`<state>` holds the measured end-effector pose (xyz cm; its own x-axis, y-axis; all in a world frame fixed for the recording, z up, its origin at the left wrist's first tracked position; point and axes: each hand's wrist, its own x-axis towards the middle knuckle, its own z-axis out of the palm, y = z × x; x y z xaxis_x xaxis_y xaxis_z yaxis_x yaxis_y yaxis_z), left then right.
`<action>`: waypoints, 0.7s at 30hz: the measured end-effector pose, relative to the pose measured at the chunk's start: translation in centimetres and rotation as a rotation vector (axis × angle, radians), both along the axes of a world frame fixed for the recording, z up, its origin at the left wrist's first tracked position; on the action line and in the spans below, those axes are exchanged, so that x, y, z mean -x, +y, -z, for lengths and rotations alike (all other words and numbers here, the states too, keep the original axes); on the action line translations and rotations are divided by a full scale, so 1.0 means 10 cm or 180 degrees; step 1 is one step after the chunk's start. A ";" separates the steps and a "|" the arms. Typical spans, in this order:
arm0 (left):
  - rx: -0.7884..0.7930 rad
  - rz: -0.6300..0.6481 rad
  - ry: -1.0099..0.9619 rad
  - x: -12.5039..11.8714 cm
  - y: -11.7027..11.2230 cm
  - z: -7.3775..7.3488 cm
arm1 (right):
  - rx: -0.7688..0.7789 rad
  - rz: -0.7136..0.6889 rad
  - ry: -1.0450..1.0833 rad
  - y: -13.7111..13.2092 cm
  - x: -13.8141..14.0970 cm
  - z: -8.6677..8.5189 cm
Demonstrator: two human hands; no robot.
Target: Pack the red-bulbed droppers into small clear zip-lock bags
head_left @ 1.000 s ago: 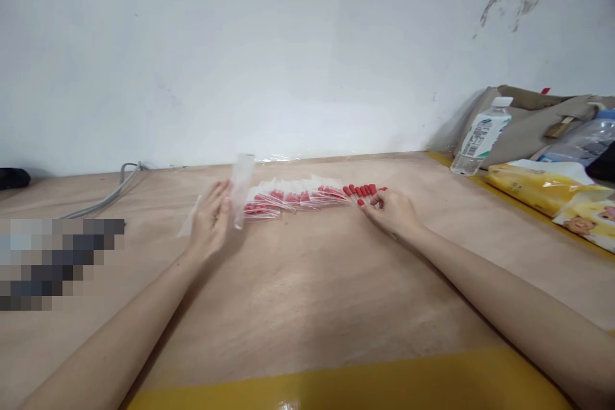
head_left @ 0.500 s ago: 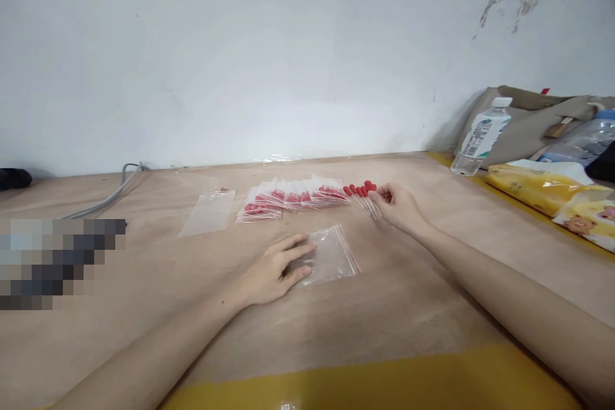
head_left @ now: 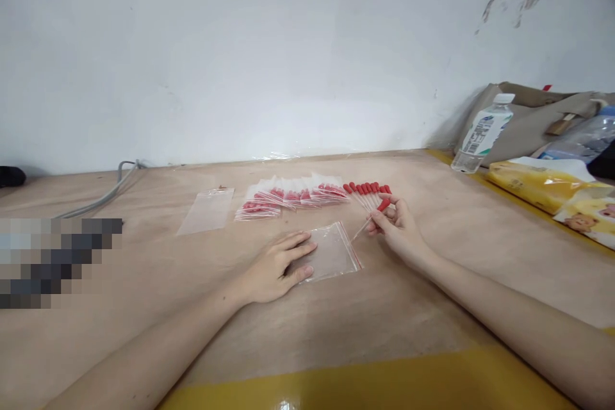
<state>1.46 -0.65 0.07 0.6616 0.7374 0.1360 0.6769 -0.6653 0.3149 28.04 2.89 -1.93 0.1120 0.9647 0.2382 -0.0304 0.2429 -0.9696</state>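
A tan, paper-covered table (head_left: 432,307) is running back to a white wall (head_left: 240,45). The fingers (head_left: 298,245) of the left hand (head_left: 273,266) are lying stretched out and open, pressing flat on the left part of a clear bag (head_left: 336,255), which is resting on the table near its middle. The right hand (head_left: 398,230), just right of the clear bag, is pinching a dropper (head_left: 383,206) between thumb and fingertips. The red bulb is sitting at the fingers and the thin clear stem is slanting down toward the bag's red-edged side; contact there cannot be told.

Behind and right of the clear bag, a row of loose droppers (head_left: 368,189) is lying side by side. Directly behind it, filled bags (head_left: 288,197) are overlapping in a line. Behind and left of it, an empty bag (head_left: 207,210) is lying flat, with a grey cable (head_left: 110,192) farther out. Well to the right rear, a bottle (head_left: 483,134) is standing beside yellow packs (head_left: 542,186). In front of the clear bag, a yellow strip (head_left: 384,384) is running along the table's near edge.
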 end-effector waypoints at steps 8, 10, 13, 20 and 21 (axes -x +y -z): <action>-0.0026 -0.0047 0.0013 -0.05 0.04 0.00 | 0.0574 -0.1043 0.0082 -0.10 -0.10 0.03; -0.0047 -0.0045 -0.0014 -0.06 0.05 0.00 | 0.0446 -0.1401 -0.0352 -0.11 -0.16 -0.01; -0.0053 -0.0027 0.0001 -0.06 0.05 -0.01 | 0.0005 -0.1756 -0.0881 -0.11 -0.22 -0.09; -0.0037 0.0033 -0.0087 -0.08 0.06 -0.02 | -0.0038 -0.2310 -0.1175 -0.03 -0.15 -0.11; -0.0025 0.0018 -0.0143 -0.07 0.06 -0.02 | -0.0008 -0.2343 -0.1259 -0.02 -0.15 -0.10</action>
<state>2.20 -0.05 0.22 0.6588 0.7326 0.1714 0.6585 -0.6716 0.3396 29.56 2.72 -0.96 -0.6391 0.7582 0.1296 0.1604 0.2962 -0.9416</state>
